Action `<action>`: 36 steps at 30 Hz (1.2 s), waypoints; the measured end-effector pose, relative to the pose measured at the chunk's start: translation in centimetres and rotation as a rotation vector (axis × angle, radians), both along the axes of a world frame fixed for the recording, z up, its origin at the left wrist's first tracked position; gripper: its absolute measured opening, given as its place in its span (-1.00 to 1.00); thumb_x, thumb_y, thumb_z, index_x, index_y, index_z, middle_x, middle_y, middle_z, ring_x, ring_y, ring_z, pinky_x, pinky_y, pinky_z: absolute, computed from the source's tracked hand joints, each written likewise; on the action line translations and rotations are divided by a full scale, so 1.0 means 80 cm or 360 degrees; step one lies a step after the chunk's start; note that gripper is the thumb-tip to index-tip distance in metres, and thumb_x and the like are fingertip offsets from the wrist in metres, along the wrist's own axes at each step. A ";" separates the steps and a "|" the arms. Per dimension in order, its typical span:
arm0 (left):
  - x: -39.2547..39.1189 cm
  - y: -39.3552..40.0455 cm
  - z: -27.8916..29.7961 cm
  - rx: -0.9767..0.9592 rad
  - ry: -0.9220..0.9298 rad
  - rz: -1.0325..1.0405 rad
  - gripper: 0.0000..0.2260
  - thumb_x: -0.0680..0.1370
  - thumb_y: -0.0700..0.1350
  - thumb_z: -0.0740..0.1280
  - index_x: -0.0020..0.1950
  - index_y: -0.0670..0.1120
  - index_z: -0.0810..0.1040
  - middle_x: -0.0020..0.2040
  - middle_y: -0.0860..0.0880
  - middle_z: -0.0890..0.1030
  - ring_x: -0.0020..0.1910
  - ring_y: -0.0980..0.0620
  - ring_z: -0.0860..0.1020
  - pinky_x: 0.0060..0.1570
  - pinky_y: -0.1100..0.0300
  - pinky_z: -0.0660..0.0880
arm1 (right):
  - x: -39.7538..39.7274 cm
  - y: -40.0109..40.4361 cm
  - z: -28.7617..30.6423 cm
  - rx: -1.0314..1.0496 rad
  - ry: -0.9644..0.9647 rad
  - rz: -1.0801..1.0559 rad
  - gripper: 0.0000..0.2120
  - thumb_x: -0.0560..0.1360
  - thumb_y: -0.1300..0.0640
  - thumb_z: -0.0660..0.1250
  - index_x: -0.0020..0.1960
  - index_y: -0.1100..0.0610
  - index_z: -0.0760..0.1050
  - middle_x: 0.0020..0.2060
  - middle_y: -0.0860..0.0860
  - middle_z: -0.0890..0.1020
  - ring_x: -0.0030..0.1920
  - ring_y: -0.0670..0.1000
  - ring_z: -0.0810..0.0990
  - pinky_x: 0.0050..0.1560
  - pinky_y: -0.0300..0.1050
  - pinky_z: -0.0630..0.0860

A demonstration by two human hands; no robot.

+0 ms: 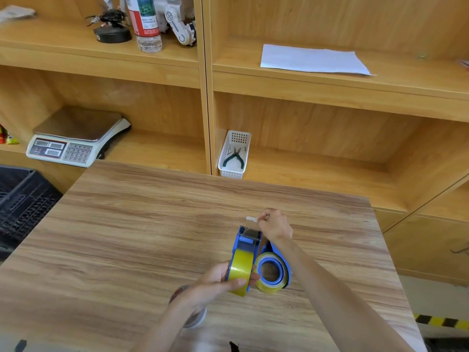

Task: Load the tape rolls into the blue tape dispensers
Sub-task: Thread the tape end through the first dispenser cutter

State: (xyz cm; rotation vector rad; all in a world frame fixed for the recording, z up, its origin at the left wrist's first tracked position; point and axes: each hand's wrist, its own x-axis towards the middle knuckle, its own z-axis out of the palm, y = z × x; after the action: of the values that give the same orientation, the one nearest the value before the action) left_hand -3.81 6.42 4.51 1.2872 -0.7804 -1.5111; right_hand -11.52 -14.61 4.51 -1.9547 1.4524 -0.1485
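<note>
Head view looks down on a wooden table (127, 237) where the left hand (218, 280) is wrapped around a blue tape dispenser (245, 252) loaded with a yellow tape roll (239, 273). A second loaded dispenser (272, 271) lies just beside it. The right hand (275, 226) pinches the tape's free end (251, 219) above the dispenser's front.

Blue dispenser (247, 241) with yellowish tape roll (241, 271) loaded, held upright on edge; second loaded dispenser (275, 269) laid flat just beside.
</note>
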 end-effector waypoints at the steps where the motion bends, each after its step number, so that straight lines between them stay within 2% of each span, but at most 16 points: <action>1: 0.000 0.000 -0.001 0.0000 0.0002 -0.0013 -0.67 0.61 -0.23 0.32 0.38 -0.18 0.47 0.25 -0.15 0.65 0.29 -0.10 0.58 0.15 0.11 0.56 | 0.000 0.000 0.000 0.0006 0.0003 -0.0001 -0.86 0.47 0.13 0.25 -0.11 0.01 0.59 -0.17 -0.05 0.66 -0.13 0.02 0.57 -0.18 -0.16 0.43; 6: 0.006 0.003 0.002 0.0006 0.0037 -0.0036 -0.64 0.57 -0.20 0.37 0.37 -0.16 0.48 0.25 -0.14 0.65 0.28 -0.11 0.59 0.14 0.13 0.54 | 0.004 -0.002 0.004 0.0037 -0.0014 -0.0019 -0.86 0.47 0.14 0.24 -0.12 0.00 0.56 -0.20 -0.05 0.63 -0.13 0.03 0.57 -0.20 -0.16 0.41; 10: 0.011 0.006 0.005 0.0007 0.0064 -0.0053 -0.61 0.55 -0.19 0.40 0.37 -0.16 0.47 0.26 -0.14 0.64 0.29 -0.12 0.58 0.17 0.10 0.54 | 0.005 -0.006 0.007 0.0077 -0.0090 0.0044 -0.87 0.47 0.11 0.26 -0.24 -0.04 0.50 -0.24 -0.06 0.63 -0.14 0.04 0.60 -0.20 -0.14 0.45; 13: 0.012 0.009 0.005 0.0006 0.0079 -0.0057 -0.56 0.51 -0.14 0.43 0.38 -0.15 0.47 0.26 -0.15 0.64 0.29 -0.13 0.58 0.22 0.04 0.52 | 0.002 -0.015 0.007 0.0250 -0.0162 0.0130 -0.86 0.48 0.10 0.28 -0.26 0.02 0.51 -0.26 -0.02 0.61 -0.21 0.02 0.54 -0.18 -0.09 0.45; 15: 0.012 0.013 0.001 0.0022 0.0085 -0.0051 -0.57 0.53 -0.16 0.42 0.38 -0.15 0.46 0.26 -0.16 0.64 0.29 -0.14 0.58 0.27 -0.02 0.48 | -0.001 -0.020 0.009 0.0482 -0.0228 0.0105 -0.82 0.52 0.10 0.25 -0.25 0.10 0.50 -0.25 0.04 0.59 -0.29 0.00 0.50 -0.23 -0.10 0.41; 17: 0.013 0.016 -0.004 0.0043 0.0082 -0.0036 -0.58 0.54 -0.20 0.41 0.39 -0.16 0.47 0.27 -0.17 0.63 0.30 -0.15 0.57 0.30 -0.06 0.46 | -0.004 -0.020 0.015 0.0767 -0.0313 -0.0011 -0.77 0.56 0.07 0.22 -0.22 0.12 0.50 -0.27 0.03 0.60 -0.31 -0.03 0.54 -0.21 -0.16 0.44; 18: 0.012 0.017 -0.005 0.0054 0.0082 -0.0032 -0.58 0.54 -0.19 0.42 0.38 -0.16 0.47 0.27 -0.17 0.63 0.30 -0.16 0.57 0.30 -0.05 0.47 | -0.005 -0.020 0.017 0.0849 -0.0326 -0.0023 -0.76 0.57 0.03 0.21 -0.18 0.12 0.52 -0.26 0.00 0.63 -0.27 -0.04 0.58 -0.14 -0.15 0.47; 21: 0.010 0.018 -0.003 0.0067 0.0074 -0.0058 -0.58 0.53 -0.17 0.43 0.38 -0.15 0.47 0.27 -0.15 0.63 0.30 -0.14 0.57 0.25 0.05 0.50 | -0.008 -0.020 0.015 0.0868 -0.0317 0.0125 -0.72 0.55 -0.10 0.24 -0.14 0.09 0.54 -0.21 -0.05 0.65 -0.18 -0.06 0.62 0.01 -0.15 0.46; 23: 0.009 0.018 -0.002 0.0066 0.0064 -0.0081 -0.61 0.56 -0.21 0.40 0.38 -0.16 0.46 0.27 -0.14 0.64 0.30 -0.13 0.57 0.21 0.11 0.51 | -0.008 -0.021 0.012 0.0857 -0.0360 0.0249 -0.69 0.47 -0.16 0.37 -0.16 0.09 0.51 -0.27 -0.07 0.61 -0.23 -0.04 0.56 -0.07 -0.16 0.42; 26: 0.008 0.017 0.000 0.0051 0.0042 -0.0099 -0.63 0.58 -0.26 0.35 0.39 -0.19 0.45 0.27 -0.14 0.64 0.30 -0.12 0.57 0.17 0.16 0.52 | -0.006 -0.027 0.011 0.0879 -0.0442 0.0288 -0.72 0.39 -0.05 0.51 -0.13 0.07 0.47 -0.30 -0.08 0.55 -0.29 -0.09 0.47 -0.22 -0.24 0.40; 29: 0.008 0.018 0.003 0.0051 0.0040 -0.0112 -0.64 0.58 -0.26 0.35 0.38 -0.19 0.46 0.27 -0.13 0.64 0.30 -0.10 0.58 0.14 0.17 0.52 | -0.007 -0.034 0.012 0.0968 -0.0454 0.0299 -0.68 0.41 0.08 0.51 0.11 0.11 0.53 -0.36 -0.17 0.57 -0.35 -0.19 0.47 -0.34 -0.32 0.38; 31: 0.007 0.018 0.004 0.0058 0.0041 -0.0122 -0.63 0.58 -0.25 0.36 0.38 -0.19 0.46 0.26 -0.13 0.64 0.29 -0.09 0.58 0.13 0.17 0.52 | -0.008 -0.038 0.011 0.0968 -0.0385 0.0413 -0.70 0.44 0.11 0.48 0.16 0.13 0.59 -0.46 -0.18 0.53 -0.41 -0.17 0.41 -0.36 -0.32 0.33; 33: 0.006 0.016 0.003 0.0059 0.0029 -0.0140 -0.62 0.57 -0.23 0.38 0.38 -0.19 0.46 0.26 -0.12 0.65 0.28 -0.07 0.58 0.13 0.15 0.52 | -0.009 -0.042 0.011 0.0950 -0.0389 0.0421 -0.79 0.45 0.13 0.48 0.07 0.15 0.65 -0.40 -0.09 0.55 -0.39 -0.11 0.40 -0.36 -0.28 0.34; 36: 0.005 0.012 0.005 0.0066 -0.0024 -0.0190 -0.55 0.52 -0.15 0.42 0.39 -0.18 0.46 0.24 -0.09 0.65 0.26 -0.04 0.59 0.19 0.06 0.52 | -0.006 -0.043 0.014 0.0888 -0.0417 0.0290 -0.96 0.44 0.18 0.48 -0.17 0.13 0.64 -0.33 -0.09 0.63 -0.35 -0.08 0.43 -0.39 -0.26 0.37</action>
State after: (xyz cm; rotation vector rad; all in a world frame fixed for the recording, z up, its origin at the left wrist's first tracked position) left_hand -3.45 7.39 4.93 1.3035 -0.8526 -1.6220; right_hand -12.00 -18.06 5.63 -1.5289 1.0034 0.0761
